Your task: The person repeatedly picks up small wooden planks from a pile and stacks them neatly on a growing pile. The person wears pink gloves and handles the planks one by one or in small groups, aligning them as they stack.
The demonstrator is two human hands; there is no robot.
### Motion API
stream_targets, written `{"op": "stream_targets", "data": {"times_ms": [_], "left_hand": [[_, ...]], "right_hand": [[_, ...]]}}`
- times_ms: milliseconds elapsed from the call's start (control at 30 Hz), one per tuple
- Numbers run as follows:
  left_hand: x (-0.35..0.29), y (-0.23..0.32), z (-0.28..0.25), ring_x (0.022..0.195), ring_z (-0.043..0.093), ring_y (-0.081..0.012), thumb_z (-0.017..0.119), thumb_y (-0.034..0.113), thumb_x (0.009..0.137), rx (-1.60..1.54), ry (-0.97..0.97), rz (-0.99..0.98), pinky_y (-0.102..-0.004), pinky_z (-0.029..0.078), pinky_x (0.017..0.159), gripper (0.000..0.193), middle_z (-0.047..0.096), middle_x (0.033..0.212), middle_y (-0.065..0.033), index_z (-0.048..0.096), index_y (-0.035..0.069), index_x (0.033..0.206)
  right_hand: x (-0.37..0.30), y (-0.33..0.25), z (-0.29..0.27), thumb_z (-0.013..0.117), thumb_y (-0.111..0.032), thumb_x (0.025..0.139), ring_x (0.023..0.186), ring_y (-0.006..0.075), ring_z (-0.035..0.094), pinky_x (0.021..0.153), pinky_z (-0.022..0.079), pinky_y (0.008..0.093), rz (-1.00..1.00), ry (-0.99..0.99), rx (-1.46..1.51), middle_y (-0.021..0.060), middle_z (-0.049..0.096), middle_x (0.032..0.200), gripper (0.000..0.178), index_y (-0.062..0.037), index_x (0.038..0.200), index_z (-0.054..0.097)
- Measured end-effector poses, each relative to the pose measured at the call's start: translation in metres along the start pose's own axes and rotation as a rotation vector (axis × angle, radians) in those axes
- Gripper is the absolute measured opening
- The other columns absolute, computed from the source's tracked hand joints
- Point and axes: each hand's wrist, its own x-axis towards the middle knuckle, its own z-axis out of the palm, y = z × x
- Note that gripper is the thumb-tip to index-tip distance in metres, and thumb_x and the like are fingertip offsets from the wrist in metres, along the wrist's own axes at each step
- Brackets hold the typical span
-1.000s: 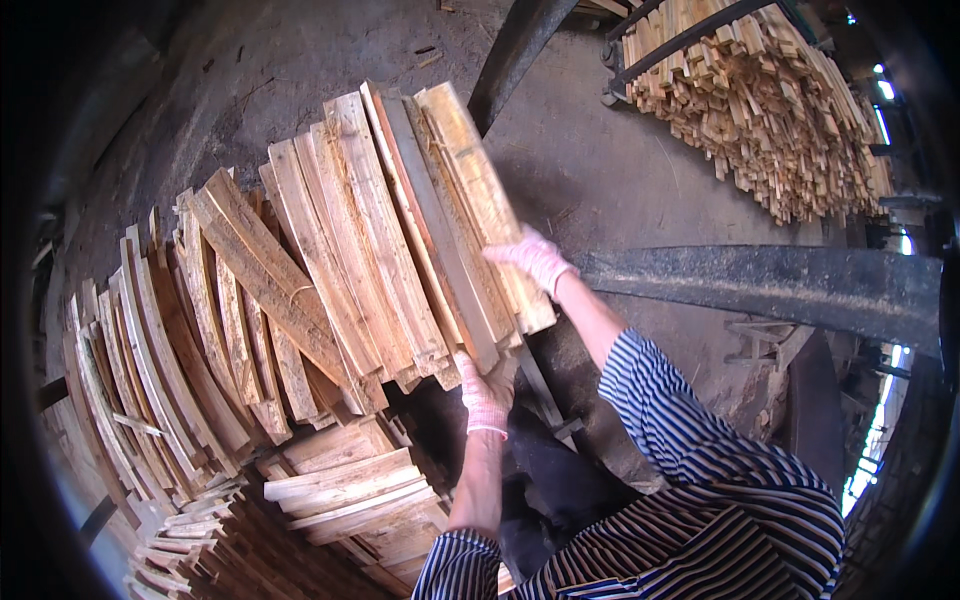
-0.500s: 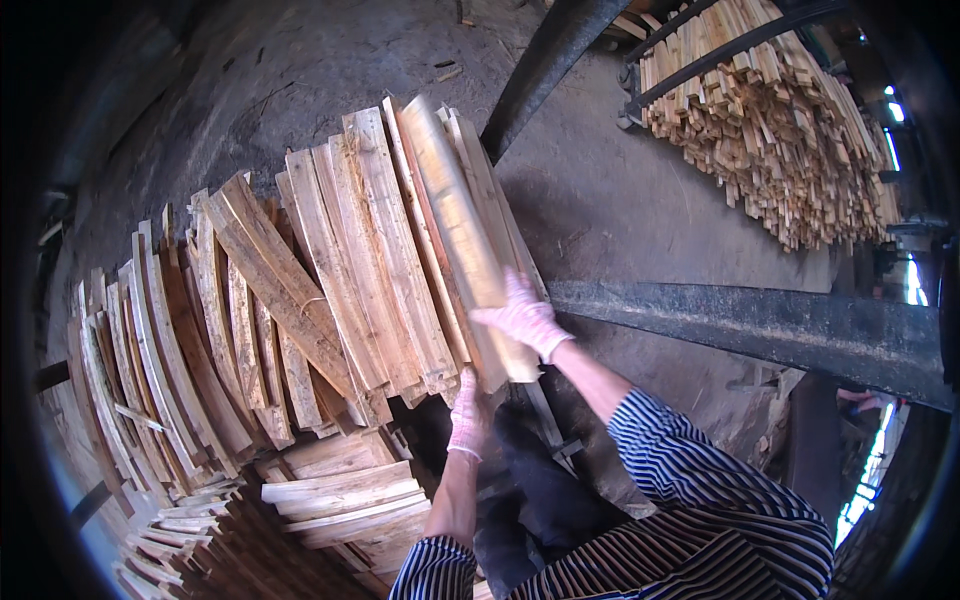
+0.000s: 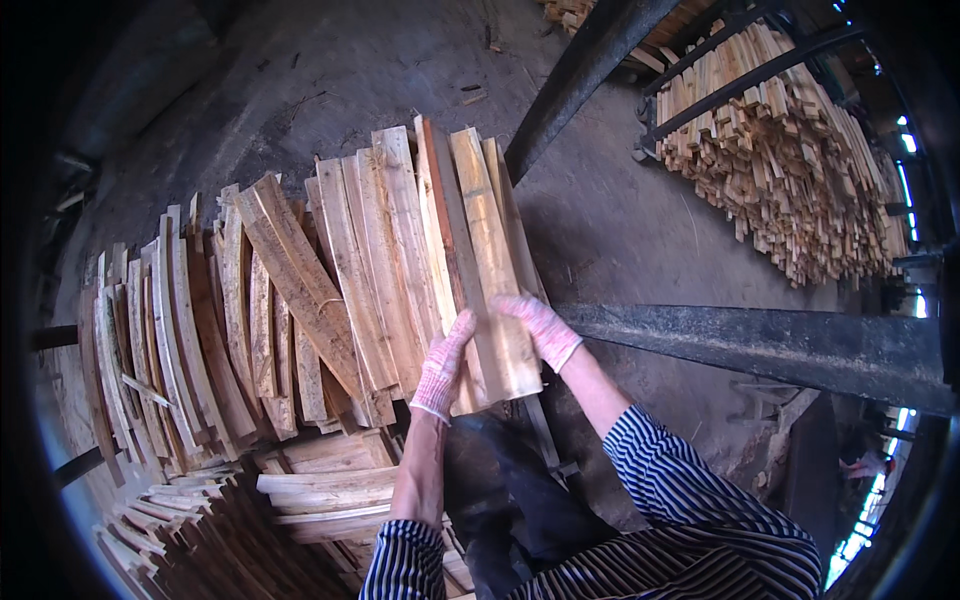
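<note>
As right hand (image 3: pixel 543 332) touches yellowish board (image 3: pixel 489 230), left hand (image 3: pixel 440 368) has shifted forward.

The planks (image 3: pixel 390 255) are bare, matt wood, sawn rough and fibrous, with splintery edges; the yellowish plank (image 3: pixel 490 230) looks somewhat smoother. The stack (image 3: pixel 790 155) is unvarnished wood too, with coarse cut ends. The gloves (image 3: pixel 548 334) are soft, matt knitted cloth, the striped shirt (image 3: pixel 665 465) thin woven cloth, the trousers (image 3: pixel 545 490) dull dark cloth. The beam (image 3: pixel 740 340) is dark, scuffed metal. The floor (image 3: pixel 640 220), poorly lit, seems gritty matt concrete or packed earth.
</note>
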Motion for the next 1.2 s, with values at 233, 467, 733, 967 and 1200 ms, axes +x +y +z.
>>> {"op": "stream_targets", "data": {"times_ms": [233,467,733,967,1200], "left_hand": [[-0.145,-0.031,-0.004,0.107,0.066,-0.0175,0.093,0.02,0.077,0.465,0.023,-0.028,-0.0345,0.056,0.095,0.079,0.067,0.121,-0.0099,0.048,0.001,0.139],[-0.281,-0.105,-0.04,0.124,0.063,-0.0312,0.095,0.042,0.065,0.814,0.302,-0.011,-0.0374,0.05,0.105,0.117,0.063,0.133,-0.0216,0.032,0.003,0.156],[-0.39,-0.156,-0.07,0.106,0.062,-0.018,0.084,0.038,0.084,-0.216,0.497,0.433,-0.0342,0.054,0.092,0.08,0.064,0.121,-0.01,0.045,0.003,0.144],[-0.482,-0.233,-0.119,0.12,0.063,-0.0334,0.078,0.049,0.087,-1.112,0.538,0.491,-0.0498,0.054,0.104,0.075,0.063,0.132,-0.0195,0.052,0.003,0.141],[-0.57,-0.27,-0.262,0.114,0.065,-0.0353,0.073,0.047,0.093,-1.37,0.582,0.38,-0.059,0.054,0.099,0.054,0.068,0.125,-0.0153,0.062,0.007,0.128]], "right_hand": [[-0.08,0.091,-0.048,0.051,-0.017,0.104,0.104,0.0158,0.061,0.092,0.051,0.0297,-0.073,-0.105,-0.189,0.0196,0.057,0.139,0.063,0.0066,0.156,0.024],[-0.151,0.18,-0.017,0.081,-0.029,0.084,0.101,0.0184,0.065,0.089,0.056,0.0338,0.17,0.027,-0.152,0.0068,0.065,0.118,0.066,-0.0023,0.138,0.052],[-0.247,0.183,0.12,0.093,-0.035,0.074,0.115,0.0175,0.062,0.1,0.052,0.0354,0.365,-0.661,-0.487,0.0045,0.065,0.128,0.088,-0.0035,0.143,0.05],[-0.289,0.274,0.245,0.095,-0.023,0.07,0.124,0.0179,0.058,0.109,0.046,0.0335,0.596,-1.006,-1.044,0.0085,0.058,0.14,0.106,-0.001,0.154,0.034],[-0.295,0.437,0.337,0.078,-0.037,0.089,0.103,0.0195,0.069,0.095,0.054,0.0326,0.633,-1.343,-1.288,0.0134,0.073,0.116,0.051,0.0,0.123,0.069]]}}
